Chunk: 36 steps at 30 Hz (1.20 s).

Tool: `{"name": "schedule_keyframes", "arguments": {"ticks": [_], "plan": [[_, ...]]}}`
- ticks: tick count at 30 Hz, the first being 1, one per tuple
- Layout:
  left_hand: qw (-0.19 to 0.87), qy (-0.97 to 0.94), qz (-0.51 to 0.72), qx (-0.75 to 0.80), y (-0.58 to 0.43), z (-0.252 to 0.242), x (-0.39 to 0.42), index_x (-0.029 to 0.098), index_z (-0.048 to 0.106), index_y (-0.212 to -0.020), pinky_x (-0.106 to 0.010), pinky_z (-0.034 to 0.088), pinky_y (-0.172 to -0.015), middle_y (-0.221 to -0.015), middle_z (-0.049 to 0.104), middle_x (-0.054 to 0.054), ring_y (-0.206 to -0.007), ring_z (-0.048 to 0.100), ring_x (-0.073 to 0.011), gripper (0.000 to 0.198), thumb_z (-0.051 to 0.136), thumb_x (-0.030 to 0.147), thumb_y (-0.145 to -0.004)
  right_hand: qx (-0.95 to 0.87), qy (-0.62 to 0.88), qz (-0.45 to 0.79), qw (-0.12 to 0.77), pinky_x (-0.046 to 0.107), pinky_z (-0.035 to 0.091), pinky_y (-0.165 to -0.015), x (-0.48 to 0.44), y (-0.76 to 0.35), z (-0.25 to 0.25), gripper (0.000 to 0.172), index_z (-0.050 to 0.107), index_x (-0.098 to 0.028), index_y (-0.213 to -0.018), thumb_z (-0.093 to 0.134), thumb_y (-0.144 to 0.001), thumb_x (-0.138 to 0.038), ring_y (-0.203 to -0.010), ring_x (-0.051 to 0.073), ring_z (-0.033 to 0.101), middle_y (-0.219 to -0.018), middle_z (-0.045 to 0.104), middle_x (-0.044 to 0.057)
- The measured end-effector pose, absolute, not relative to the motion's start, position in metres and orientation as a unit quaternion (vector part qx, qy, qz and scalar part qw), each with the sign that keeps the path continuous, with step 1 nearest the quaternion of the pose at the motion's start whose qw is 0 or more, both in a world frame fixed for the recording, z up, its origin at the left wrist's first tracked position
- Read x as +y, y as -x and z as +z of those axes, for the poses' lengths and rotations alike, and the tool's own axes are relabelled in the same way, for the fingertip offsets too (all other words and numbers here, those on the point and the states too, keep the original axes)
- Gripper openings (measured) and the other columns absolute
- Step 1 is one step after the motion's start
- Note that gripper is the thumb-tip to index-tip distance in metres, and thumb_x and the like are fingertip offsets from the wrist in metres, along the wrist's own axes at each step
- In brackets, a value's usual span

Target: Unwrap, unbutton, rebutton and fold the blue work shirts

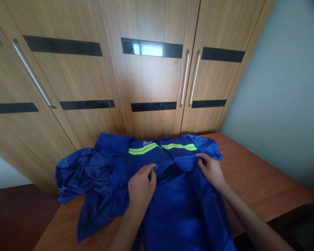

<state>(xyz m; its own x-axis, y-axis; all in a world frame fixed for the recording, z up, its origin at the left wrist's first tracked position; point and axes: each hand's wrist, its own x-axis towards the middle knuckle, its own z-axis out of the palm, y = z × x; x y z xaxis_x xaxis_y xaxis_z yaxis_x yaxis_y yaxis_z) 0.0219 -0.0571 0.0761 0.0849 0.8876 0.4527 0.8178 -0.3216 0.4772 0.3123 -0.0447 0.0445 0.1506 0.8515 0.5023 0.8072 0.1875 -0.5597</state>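
A blue work jacket (172, 205) with a yellow-green reflective stripe (142, 150) across its chest lies spread over the table. My left hand (142, 181) pinches the edge of one front panel, right beside a small round button (156, 167). The edge of the other front panel is between the thumb and fingers of my right hand (210, 169), which lifts it a little. Between the two hands the front gapes, showing dark cloth inside. One sleeve (83, 170) lies bunched at the left; white lettering (147, 143) shows above the stripe.
The reddish-brown wooden table (251, 177) reaches toward a pale wall (285, 97) on the right. Directly behind the jacket stands a wooden wardrobe (154, 83) with black strips and long metal handles (185, 78). Dark red floor (13, 212) shows at lower left.
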Motion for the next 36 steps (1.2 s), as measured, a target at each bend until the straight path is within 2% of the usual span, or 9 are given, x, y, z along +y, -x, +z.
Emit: {"name": "schedule_keyframes", "arguments": {"ticks": [3,6,8,11,14,18,22,31,36], "plan": [[0.000,-0.765,0.197,0.613,-0.021,0.080,-0.061,0.026,0.067,-0.100,-0.031,0.050,-0.065,-0.093,0.067,-0.004,-0.076,0.065,-0.0210,0.025,0.045,0.022,-0.087,-0.730,0.605,-0.004,0.317,0.037,0.047,-0.096,-0.050,-0.300,0.055,0.047,0.066,-0.019,-0.106,0.043,-0.068,-0.002,-0.106,0.022,0.061,-0.109,0.068,0.007],[-0.048,-0.786,0.148,0.598,-0.028,0.089,-0.065,0.022,0.064,-0.104,-0.035,0.047,-0.072,-0.102,0.062,-0.009,-0.089,0.061,-0.0249,0.028,0.046,0.016,-0.084,-0.781,0.542,-0.018,0.310,0.038,0.044,-0.101,-0.053,-0.278,0.071,0.058,0.062,-0.019,-0.113,0.042,-0.063,0.003,-0.112,0.021,0.055,-0.114,0.064,0.008],[-0.068,-0.802,0.164,0.570,-0.037,0.098,-0.067,0.021,0.061,-0.110,-0.038,0.044,-0.082,-0.111,0.060,-0.010,-0.100,0.056,-0.0271,0.032,0.047,0.014,-0.082,-0.803,0.497,-0.003,0.329,0.038,0.043,-0.101,-0.051,-0.262,0.080,0.056,0.061,-0.020,-0.115,0.043,-0.067,0.002,-0.112,0.020,0.055,-0.114,0.064,0.006],[-0.044,-0.831,0.185,0.523,-0.056,0.109,-0.065,0.021,0.060,-0.111,-0.038,0.041,-0.088,-0.111,0.060,-0.009,-0.103,0.054,-0.0257,0.029,0.047,0.017,-0.085,-0.817,0.471,0.035,0.331,0.036,0.044,-0.100,-0.041,-0.244,0.083,0.049,0.060,-0.020,-0.115,0.046,-0.072,-0.001,-0.111,0.019,0.056,-0.113,0.065,0.007],[-0.003,-0.850,0.177,0.496,-0.075,0.104,-0.053,0.019,0.061,-0.107,-0.035,0.042,-0.088,-0.102,0.062,-0.009,-0.098,0.056,-0.0240,0.025,0.046,0.020,-0.087,-0.809,0.504,0.078,0.292,0.032,0.047,-0.093,-0.028,-0.236,0.074,0.043,0.060,-0.018,-0.113,0.051,-0.073,-0.005,-0.105,0.019,0.060,-0.109,0.067,0.008],[0.024,-0.857,0.136,0.497,-0.087,0.078,-0.030,0.017,0.061,-0.105,-0.036,0.045,-0.084,-0.100,0.063,-0.010,-0.096,0.058,-0.0255,0.024,0.055,0.023,-0.083,-0.778,0.575,0.104,0.231,0.028,0.047,-0.085,-0.018,-0.240,0.056,0.031,0.064,-0.020,-0.101,0.058,-0.073,-0.010,-0.097,0.019,0.064,-0.100,0.070,0.005],[0.037,-0.857,0.122,0.500,-0.083,0.056,-0.019,0.021,0.062,-0.100,-0.032,0.048,-0.079,-0.098,0.063,-0.007,-0.093,0.061,-0.0233,0.019,0.058,0.025,-0.082,-0.763,0.605,0.103,0.205,0.028,0.048,-0.082,-0.014,-0.248,0.043,0.018,0.069,-0.021,-0.091,0.059,-0.077,-0.016,-0.093,0.020,0.066,-0.094,0.073,0.005],[0.139,-0.834,0.241,0.477,-0.073,0.043,-0.007,0.027,0.067,-0.102,-0.024,0.045,-0.083,-0.095,0.066,-0.002,-0.091,0.063,-0.0150,0.034,0.041,0.010,-0.087,-0.795,0.509,0.123,0.305,0.025,0.048,-0.075,-0.015,-0.250,0.043,0.019,0.072,-0.021,-0.084,0.057,-0.077,-0.011,-0.080,0.017,0.066,-0.083,0.072,0.002],[0.175,-0.820,0.282,0.466,-0.074,0.042,-0.007,0.027,0.069,-0.103,-0.023,0.045,-0.082,-0.093,0.067,-0.001,-0.090,0.062,-0.0142,0.039,0.042,0.006,-0.085,-0.760,0.570,0.079,0.301,0.027,0.049,-0.081,-0.011,-0.244,0.035,0.018,0.072,-0.022,-0.090,0.056,-0.083,-0.019,-0.088,0.018,0.067,-0.091,0.073,0.004]]}}
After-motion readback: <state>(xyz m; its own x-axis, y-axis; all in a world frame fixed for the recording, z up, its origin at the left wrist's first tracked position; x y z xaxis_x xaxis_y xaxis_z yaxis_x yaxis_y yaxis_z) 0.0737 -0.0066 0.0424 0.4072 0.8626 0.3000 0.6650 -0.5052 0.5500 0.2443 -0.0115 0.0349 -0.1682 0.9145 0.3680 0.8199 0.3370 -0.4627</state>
